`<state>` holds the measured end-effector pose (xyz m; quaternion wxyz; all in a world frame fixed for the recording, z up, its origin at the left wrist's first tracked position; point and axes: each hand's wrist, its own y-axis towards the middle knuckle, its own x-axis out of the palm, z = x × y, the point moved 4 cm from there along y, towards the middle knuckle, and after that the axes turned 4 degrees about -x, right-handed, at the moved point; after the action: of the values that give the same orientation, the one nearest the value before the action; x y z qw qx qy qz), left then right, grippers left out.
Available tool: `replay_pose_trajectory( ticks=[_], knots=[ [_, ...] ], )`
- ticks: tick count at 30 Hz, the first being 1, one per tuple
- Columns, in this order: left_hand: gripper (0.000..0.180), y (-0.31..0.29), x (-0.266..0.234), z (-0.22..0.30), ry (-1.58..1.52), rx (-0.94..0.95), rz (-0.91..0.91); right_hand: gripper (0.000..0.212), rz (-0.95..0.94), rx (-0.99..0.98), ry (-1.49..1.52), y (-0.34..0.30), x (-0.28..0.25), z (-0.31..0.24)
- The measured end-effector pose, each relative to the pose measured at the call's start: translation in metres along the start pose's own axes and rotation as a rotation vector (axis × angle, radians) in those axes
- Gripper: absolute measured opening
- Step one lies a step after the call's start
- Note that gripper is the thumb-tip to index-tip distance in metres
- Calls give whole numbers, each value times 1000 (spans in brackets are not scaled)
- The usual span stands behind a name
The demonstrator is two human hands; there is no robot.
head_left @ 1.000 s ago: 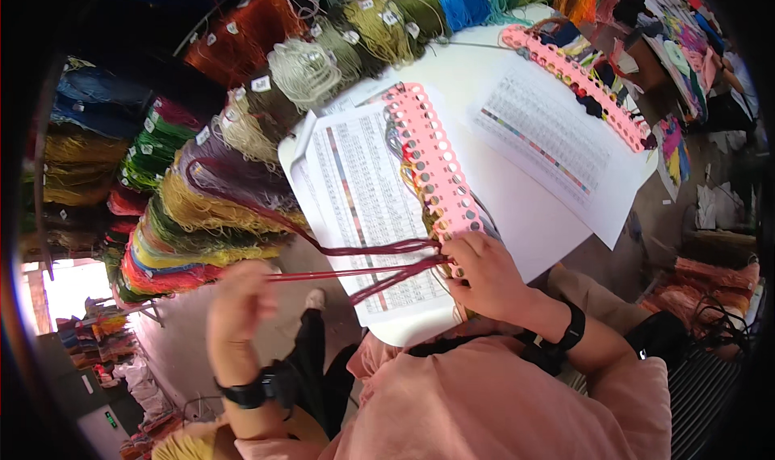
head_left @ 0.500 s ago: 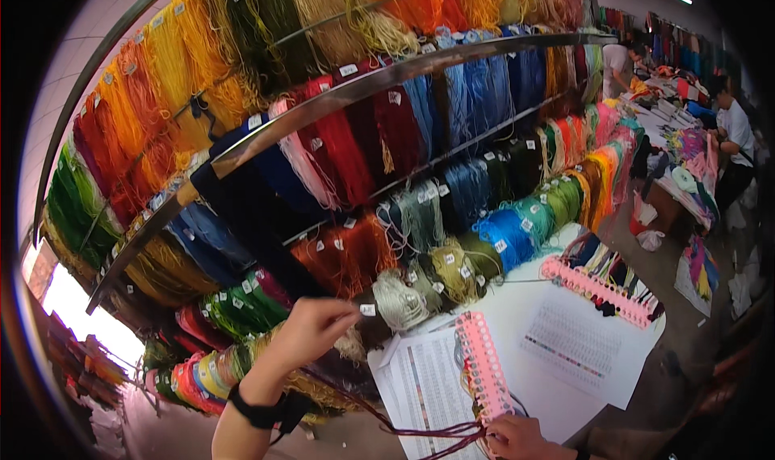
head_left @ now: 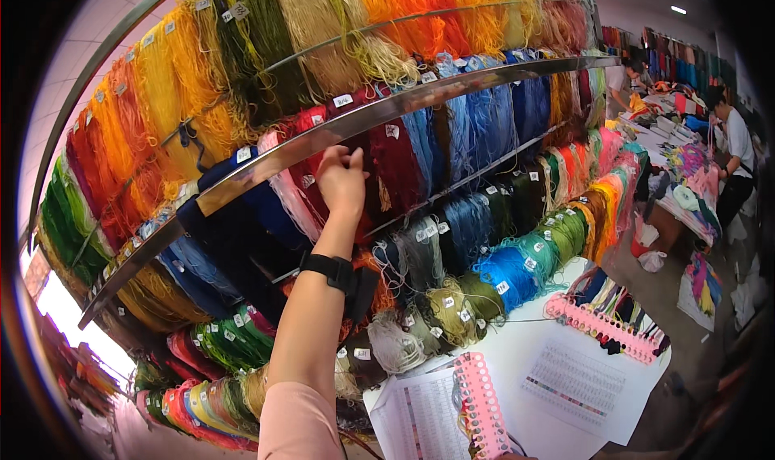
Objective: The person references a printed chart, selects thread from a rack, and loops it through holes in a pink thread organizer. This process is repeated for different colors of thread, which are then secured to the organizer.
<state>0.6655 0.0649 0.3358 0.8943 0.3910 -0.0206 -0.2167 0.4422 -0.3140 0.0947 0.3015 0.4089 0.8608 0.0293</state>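
Note:
My left hand (head_left: 341, 179) is raised to the wall of hanging thread skeins. Its fingers are pinched on the top of a dark red skein (head_left: 397, 169), just under the curved metal rail (head_left: 452, 89). A black wristband (head_left: 329, 270) sits on that forearm and a pink sleeve covers the upper arm. White tags hang on the skeins around the hand. My right hand is out of the picture. Low down lies a pink perforated thread card (head_left: 480, 395) on printed colour-chart sheets (head_left: 416, 420).
A second pink thread card (head_left: 601, 324) with dark threads lies on another white sheet (head_left: 581, 379). Blue, green and grey skeins (head_left: 508, 270) are piled behind the sheets. At far right a person in a white top (head_left: 736, 149) stands by cluttered tables.
My head tipped up from the sheets to the skein wall. My left hand rose from waist height to the dark red skeins under the rail. My right hand dropped out of view.

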Motion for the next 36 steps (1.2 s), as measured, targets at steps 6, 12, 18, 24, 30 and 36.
replay_pose_trajectory(
  ticks=[6, 12, 18, 24, 30, 36],
  knots=[
    [17, 2, -3, -12, -36, 35, 194, 5, 55, -26, -31, -1, 1, 2],
    [18, 14, -2, -9, 16, 68, 128, 5, 47, -27, -49, -1, 2, 3],
    [15, 5, -11, -10, -239, -47, 86, 6, 78, -33, -40, 1, 1, -2],
    [12, 6, -13, -15, -482, -47, -81, 7, 73, -24, -47, -1, 2, 2],
    [18, 9, -3, -21, 164, 112, 54, 9, 91, -16, -32, -3, 2, 0],
    [16, 7, 0, -22, 42, 66, 74, 11, 100, -1, -28, 1, -1, -5]
  ],
)
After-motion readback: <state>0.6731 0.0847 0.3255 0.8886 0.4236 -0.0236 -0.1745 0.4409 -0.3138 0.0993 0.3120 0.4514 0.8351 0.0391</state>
